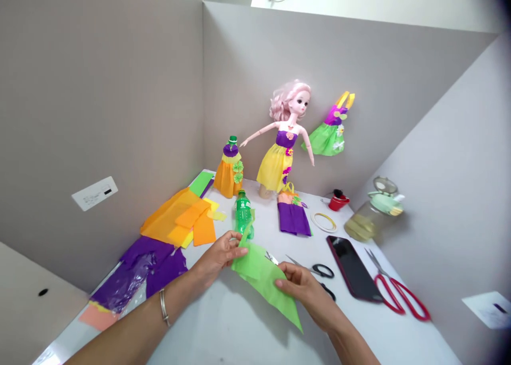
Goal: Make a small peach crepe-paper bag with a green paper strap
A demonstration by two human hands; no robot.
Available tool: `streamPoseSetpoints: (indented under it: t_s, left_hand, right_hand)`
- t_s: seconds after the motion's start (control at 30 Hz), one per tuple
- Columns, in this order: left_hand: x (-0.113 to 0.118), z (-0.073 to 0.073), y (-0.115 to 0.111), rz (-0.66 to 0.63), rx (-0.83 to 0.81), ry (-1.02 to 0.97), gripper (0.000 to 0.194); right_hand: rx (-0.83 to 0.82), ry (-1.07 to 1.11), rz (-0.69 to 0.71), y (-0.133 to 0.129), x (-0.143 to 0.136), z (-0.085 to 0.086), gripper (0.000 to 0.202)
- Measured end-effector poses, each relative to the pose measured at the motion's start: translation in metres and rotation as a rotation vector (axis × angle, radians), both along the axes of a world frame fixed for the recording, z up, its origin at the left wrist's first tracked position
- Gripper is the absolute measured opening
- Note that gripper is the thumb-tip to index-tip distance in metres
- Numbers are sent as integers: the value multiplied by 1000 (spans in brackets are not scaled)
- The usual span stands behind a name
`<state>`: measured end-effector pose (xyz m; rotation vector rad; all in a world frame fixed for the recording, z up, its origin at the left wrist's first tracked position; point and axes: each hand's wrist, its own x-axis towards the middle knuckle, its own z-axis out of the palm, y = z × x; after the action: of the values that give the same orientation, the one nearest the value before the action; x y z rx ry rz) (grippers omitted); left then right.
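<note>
A piece of light green fabric [263,277] is stretched between both hands above the white table. My left hand [223,252] pinches its upper left end, where a narrow strip sticks up. With thumb and fingers, my right hand [299,286] grips the fabric along its right part, and a pointed corner hangs below. Just behind the fabric stands a green plastic bottle [242,208], partly covered by the strip. Black-handled scissors [322,271] lie beyond my right hand, partly hidden by the fabric and the hand.
Orange cloth [167,218] and purple cloth [139,269] lie left. A dressed bottle [229,173], a doll [285,141] and a purple bag [294,216] stand behind. Right are a phone [353,269], red scissors [395,288], a jar [363,224] and rings [324,222]. Partitions surround the table.
</note>
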<state>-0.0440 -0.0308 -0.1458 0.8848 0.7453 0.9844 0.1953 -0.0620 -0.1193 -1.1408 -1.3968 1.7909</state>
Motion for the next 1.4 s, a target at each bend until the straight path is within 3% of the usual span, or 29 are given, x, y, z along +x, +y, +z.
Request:
streamPoseSetpoints:
  t_s: [0.13, 0.33, 0.47, 0.6, 0.73, 0.87, 1.0, 1.03, 1.13, 1.23, 1.33, 1.4]
  left_hand:
    - [-7, 5, 7, -64, 68, 38, 58]
    - [-35, 17, 15, -340, 161, 132, 52]
    - [-51, 19, 15, -469, 288, 331, 51]
    - [-59, 11, 17, -487, 290, 536, 53]
    - [-69, 1, 23, -433, 288, 680, 35]
    - [-76, 7, 29, -248, 316, 751, 34]
    - [-56, 20, 21, 63, 435, 763, 30]
    - [-47, 22, 16, 72, 486, 735, 28]
    - [-16, 18, -2, -92, 592, 719, 30]
    - [7, 6, -17, -252, 687, 780, 47]
    - [15, 0, -24, -362, 757, 861, 56]
    - [14, 0, -24, -395, 733, 925, 46]
  right_hand:
    - [-15, -50, 67, 2, 7, 0, 38]
    - [144, -249, 167, 7, 19, -9, 32]
    - [161, -379, 221, 7, 18, -15, 28]
    - [197, -477, 229, 4, 18, -14, 22]
    - [265, -565, 250, 3, 19, -10, 16]
    - [336, -613, 273, 2, 19, -6, 18]
    - [379, -631, 268, 0, 18, -3, 20]
    - [374, -638, 263, -1, 18, -3, 18]
    - [347, -610, 245, -2, 17, -3, 13]
    - [311, -490, 254, -4, 15, -1, 12]
    - [292, -374, 266, -5, 15, 3, 13]
    - [284, -345, 261, -4, 17, 7, 13]
